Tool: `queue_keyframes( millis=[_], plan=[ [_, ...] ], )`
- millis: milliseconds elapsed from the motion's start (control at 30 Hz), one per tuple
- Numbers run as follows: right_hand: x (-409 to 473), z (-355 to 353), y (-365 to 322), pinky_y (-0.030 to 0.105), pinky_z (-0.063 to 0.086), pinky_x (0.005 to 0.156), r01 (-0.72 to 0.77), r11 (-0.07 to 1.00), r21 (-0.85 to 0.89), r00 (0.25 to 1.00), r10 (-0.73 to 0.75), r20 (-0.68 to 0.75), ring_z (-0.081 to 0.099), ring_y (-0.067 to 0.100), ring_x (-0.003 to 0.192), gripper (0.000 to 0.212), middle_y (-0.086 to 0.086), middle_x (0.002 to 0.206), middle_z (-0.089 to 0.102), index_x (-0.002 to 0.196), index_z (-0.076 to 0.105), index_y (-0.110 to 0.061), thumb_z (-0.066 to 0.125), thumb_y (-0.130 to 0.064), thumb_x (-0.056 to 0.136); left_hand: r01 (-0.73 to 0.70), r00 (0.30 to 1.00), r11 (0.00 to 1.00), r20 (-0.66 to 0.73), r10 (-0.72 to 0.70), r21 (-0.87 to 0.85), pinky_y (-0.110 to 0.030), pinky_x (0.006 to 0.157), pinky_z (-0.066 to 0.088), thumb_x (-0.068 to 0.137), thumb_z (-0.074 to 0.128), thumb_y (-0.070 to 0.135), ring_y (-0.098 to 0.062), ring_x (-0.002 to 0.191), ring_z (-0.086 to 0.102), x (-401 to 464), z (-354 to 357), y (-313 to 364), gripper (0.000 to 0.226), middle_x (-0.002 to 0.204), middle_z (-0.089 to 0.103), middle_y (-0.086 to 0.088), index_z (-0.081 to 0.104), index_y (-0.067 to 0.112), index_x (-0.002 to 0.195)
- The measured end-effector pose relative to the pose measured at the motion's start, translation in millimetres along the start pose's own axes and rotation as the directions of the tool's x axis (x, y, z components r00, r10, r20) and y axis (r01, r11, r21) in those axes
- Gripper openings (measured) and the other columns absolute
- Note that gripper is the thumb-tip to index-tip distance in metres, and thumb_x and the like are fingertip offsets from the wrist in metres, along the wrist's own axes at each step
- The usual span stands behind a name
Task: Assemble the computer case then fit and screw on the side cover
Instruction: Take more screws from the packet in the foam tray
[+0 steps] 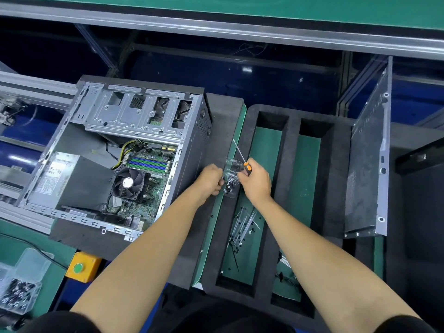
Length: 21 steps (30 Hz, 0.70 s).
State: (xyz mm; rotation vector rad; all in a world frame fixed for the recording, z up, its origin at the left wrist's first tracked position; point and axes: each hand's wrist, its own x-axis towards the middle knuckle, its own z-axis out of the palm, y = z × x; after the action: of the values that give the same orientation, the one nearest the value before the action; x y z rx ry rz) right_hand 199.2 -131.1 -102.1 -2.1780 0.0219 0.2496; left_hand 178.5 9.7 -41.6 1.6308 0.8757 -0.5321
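Observation:
The open computer case [113, 162] lies on its side on black foam at the left, with its motherboard, fan and power supply showing. The grey side cover [367, 169] stands upright in the foam tray at the right. My right hand [255, 182] grips a screwdriver [241, 156] with an orange and black handle, its shaft pointing up and away. My left hand [210, 181] pinches the edge of a small clear plastic box of screws [231, 179], which sits between both hands. My right fingers also touch that box.
A black foam tray [264, 236] with green-floored slots holds loose cable ties and screws [242, 224]. At the lower left stand a yellow box with a green button [81, 267] and a clear bin of screws [19, 289]. A conveyor rail runs across the top.

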Motion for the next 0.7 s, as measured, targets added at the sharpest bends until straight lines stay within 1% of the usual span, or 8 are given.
queue_keyframes(
  millis=[67,133,200,267,400,500,633,700],
  plan=[
    [-0.5,0.0,0.3,0.033,0.028,0.054,0.0,1.0,0.01,1.0,0.0,0.005,0.034,0.017,0.06,0.034,-0.004,0.061,0.043,0.068,0.03,-0.024,0.059,-0.013,0.081,-0.104,0.994,0.988,-0.015,0.107,0.118,-0.021,0.044,0.024,0.09,0.038,0.005,-0.018,0.05,0.033,0.0,-0.3,-0.8,0.02,0.059,0.044,-0.005,0.044,0.014,0.074],
    [-0.1,-0.1,0.6,0.033,0.028,0.055,-0.001,1.0,0.014,1.0,0.001,0.01,0.035,0.018,0.06,0.034,-0.004,0.061,0.043,0.068,0.03,-0.024,0.059,-0.013,0.081,-0.227,0.97,0.909,-0.007,0.244,0.348,-0.027,0.053,0.033,0.092,0.051,0.018,-0.016,0.058,0.044,-2.2,-3.9,-4.6,0.017,0.064,0.052,0.001,0.05,0.016,0.075],
    [0.1,0.0,0.4,0.033,0.028,0.054,-0.001,1.0,0.009,1.0,0.001,0.008,0.035,0.018,0.06,0.034,-0.003,0.062,0.045,0.068,0.029,-0.024,0.059,-0.013,0.081,-0.262,0.961,0.835,0.05,0.273,0.484,-0.028,0.057,0.037,0.09,0.062,0.022,-0.013,0.063,0.051,-2.8,-8.0,-10.7,0.014,0.069,0.057,0.006,0.053,0.019,0.08],
    [-0.1,0.1,0.6,0.033,0.028,0.054,-0.002,1.0,0.002,1.0,0.002,0.005,0.036,0.018,0.059,0.034,-0.002,0.062,0.046,0.068,0.03,-0.025,0.059,-0.014,0.081,-0.288,0.952,0.764,0.083,0.296,0.577,-0.027,0.062,0.042,0.088,0.071,0.017,-0.016,0.071,0.057,0.2,-11.4,-18.2,0.017,0.075,0.059,0.006,0.055,0.021,0.083],
    [-0.1,1.0,1.1,0.033,0.028,0.053,-0.006,1.0,-0.003,1.0,0.006,0.003,0.035,0.017,0.058,0.034,-0.003,0.061,0.044,0.068,0.029,-0.025,0.059,-0.014,0.081,-0.277,0.947,0.731,0.048,0.318,0.623,-0.03,0.082,0.047,0.087,0.078,0.015,-0.02,0.09,0.059,4.3,-15.6,-25.4,0.016,0.11,0.06,-0.002,0.063,0.02,0.085],
    [1.6,1.0,1.5,0.033,0.028,0.053,-0.006,1.0,-0.001,1.0,0.006,0.005,0.034,0.017,0.059,0.031,-0.001,0.062,0.045,0.069,0.03,-0.024,0.058,-0.015,0.08,-0.262,0.953,0.706,0.06,0.298,0.658,-0.033,0.082,0.052,0.087,0.078,0.015,-0.021,0.085,0.061,5.5,-14.1,-24.8,0.011,0.108,0.063,-0.009,0.068,0.018,0.086],
    [1.2,2.5,0.7,0.033,0.027,0.052,0.005,1.0,-0.004,1.0,-0.005,-0.005,0.033,0.015,0.057,0.034,-0.005,0.06,0.043,0.068,0.029,-0.025,0.058,-0.014,0.08,-0.268,0.953,0.666,0.089,0.29,0.696,-0.036,0.083,0.055,0.091,0.075,0.017,-0.024,0.091,0.067,2.0,-12.3,-19.2,0.004,0.101,0.067,-0.004,0.073,0.014,0.093],
    [0.4,3.0,0.1,0.032,0.027,0.052,0.004,1.0,-0.005,1.0,-0.004,-0.008,0.032,0.014,0.056,0.035,-0.006,0.06,0.042,0.068,0.029,-0.026,0.058,-0.014,0.081,-0.274,0.951,0.637,0.104,0.292,0.72,-0.037,0.084,0.056,0.095,0.069,0.016,-0.024,0.091,0.067,-0.6,-11.5,-16.9,0.003,0.102,0.067,-0.004,0.072,0.014,0.095]
  ],
)
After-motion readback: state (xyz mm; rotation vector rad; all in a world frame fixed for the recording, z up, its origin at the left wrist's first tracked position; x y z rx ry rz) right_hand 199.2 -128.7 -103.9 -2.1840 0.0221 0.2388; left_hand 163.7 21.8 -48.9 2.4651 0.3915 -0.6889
